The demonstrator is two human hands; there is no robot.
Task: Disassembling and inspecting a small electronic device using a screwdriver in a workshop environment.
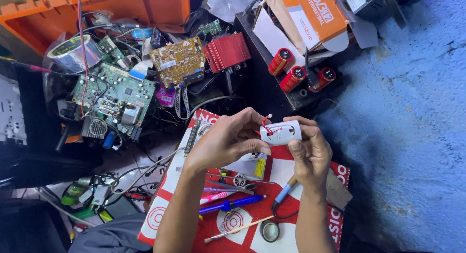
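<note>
Both my hands hold a small white plastic device [281,133] with rounded ends and thin red wires [266,123] coming out of its left side. My left hand [228,139] grips its left end, fingers curled near the wires. My right hand [307,151] clasps its right end, thumb on the front. They hover above a red and white cardboard box [335,219] lying flat, which carries a blue pen-like tool [233,204], a pink tool [211,198], a soldering iron [284,192], a wooden stick [238,228] and a roll of black tape [269,230].
A green circuit board [114,97], a yellow circuit board [178,62] and a red finned module [227,52] lie among tangled wires at the back left. Red cylindrical capacitors [293,78] sit on a dark box. An orange crate [121,10] stands behind. Blue floor [412,112] lies right.
</note>
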